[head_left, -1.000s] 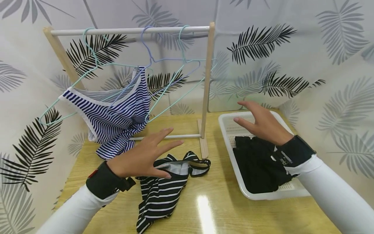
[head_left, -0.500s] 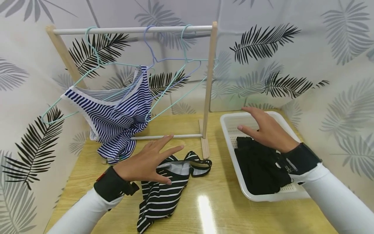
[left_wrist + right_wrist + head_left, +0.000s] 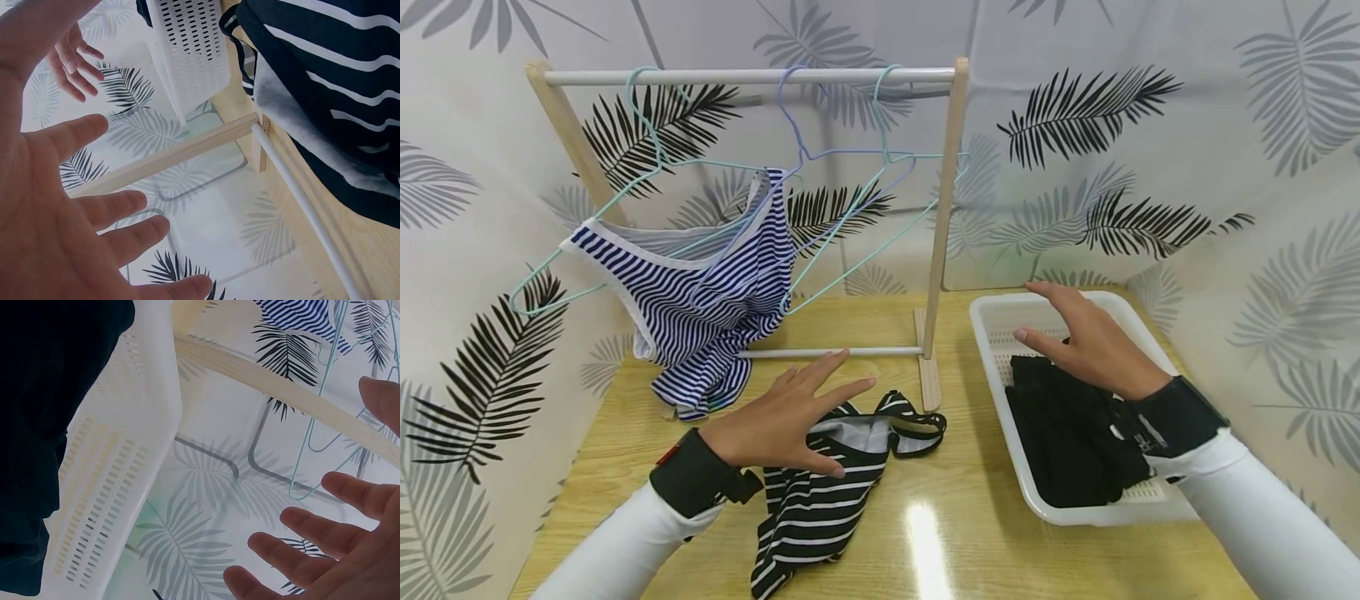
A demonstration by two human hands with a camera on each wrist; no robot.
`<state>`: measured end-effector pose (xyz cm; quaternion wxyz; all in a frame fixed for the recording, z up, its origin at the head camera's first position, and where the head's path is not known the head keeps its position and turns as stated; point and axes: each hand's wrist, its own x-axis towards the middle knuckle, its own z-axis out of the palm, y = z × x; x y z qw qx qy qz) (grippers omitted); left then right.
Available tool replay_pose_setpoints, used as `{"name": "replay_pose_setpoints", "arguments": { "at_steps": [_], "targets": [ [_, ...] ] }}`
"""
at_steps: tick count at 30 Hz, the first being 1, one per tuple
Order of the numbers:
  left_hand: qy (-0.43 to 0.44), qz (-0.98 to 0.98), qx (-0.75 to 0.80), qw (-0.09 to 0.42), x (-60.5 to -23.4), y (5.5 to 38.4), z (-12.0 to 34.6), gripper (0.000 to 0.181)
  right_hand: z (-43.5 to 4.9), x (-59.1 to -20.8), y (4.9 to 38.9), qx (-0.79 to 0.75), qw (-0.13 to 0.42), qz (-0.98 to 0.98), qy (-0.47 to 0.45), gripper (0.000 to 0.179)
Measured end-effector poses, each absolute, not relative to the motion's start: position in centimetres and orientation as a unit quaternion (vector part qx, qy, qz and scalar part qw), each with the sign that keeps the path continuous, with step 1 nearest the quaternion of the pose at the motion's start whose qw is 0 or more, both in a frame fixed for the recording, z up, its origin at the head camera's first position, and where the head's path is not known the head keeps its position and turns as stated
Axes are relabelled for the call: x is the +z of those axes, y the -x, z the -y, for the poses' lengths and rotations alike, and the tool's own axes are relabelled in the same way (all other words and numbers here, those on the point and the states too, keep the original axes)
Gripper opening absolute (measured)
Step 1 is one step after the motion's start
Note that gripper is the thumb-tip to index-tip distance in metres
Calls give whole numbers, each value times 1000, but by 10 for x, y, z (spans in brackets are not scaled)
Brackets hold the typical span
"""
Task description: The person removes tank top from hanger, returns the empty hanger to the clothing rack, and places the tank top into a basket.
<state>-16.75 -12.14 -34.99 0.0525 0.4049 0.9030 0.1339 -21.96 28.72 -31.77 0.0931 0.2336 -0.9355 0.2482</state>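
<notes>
My left hand [image 3: 782, 421] hovers, fingers spread, over a black tank top with white stripes [image 3: 820, 517] that lies on the table. In the left wrist view its palm [image 3: 56, 212] shows bare, with the striped top [image 3: 337, 81] off to the right. Above the white basket [image 3: 1000, 417] is my right hand [image 3: 1097, 342], its fingers extended and holding nothing. Dark folded clothing [image 3: 1067, 442] lies in that basket. A blue-and-white striped tank top [image 3: 700, 283] hangs by its straps on a mint green hanger [image 3: 617, 196] at the left.
A clothes rack [image 3: 943, 217] with wooden posts and a white rail [image 3: 737, 77] stands at the back. A blue hanger [image 3: 793, 125] and another mint hanger [image 3: 880, 108] hang from it. Leaf-patterned cloth [image 3: 1060, 200] covers the walls behind the wooden table [image 3: 985, 550].
Both hands have shifted slightly right in the head view, along with the rack and basket. The right hand has dropped slightly, still with its fingers extended. The clothes remain where they were.
</notes>
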Motion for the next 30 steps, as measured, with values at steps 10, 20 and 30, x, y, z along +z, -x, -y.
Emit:
{"name": "replay_pose_setpoints", "arguments": {
  "at_steps": [10, 20, 30],
  "targets": [
    [-399, -905, 137, 54, -352, 171, 122, 105, -285, -315, 224, 252, 116, 927, -251, 67],
    [-374, -910, 134, 117, -387, 165, 120, 109, -291, -334, 215, 245, 121, 927, -256, 66],
    [-332, -921, 86, 185, -418, 168, 115, 133, -290, -328, 216, 243, 111, 933, -242, 69]
  ]
}}
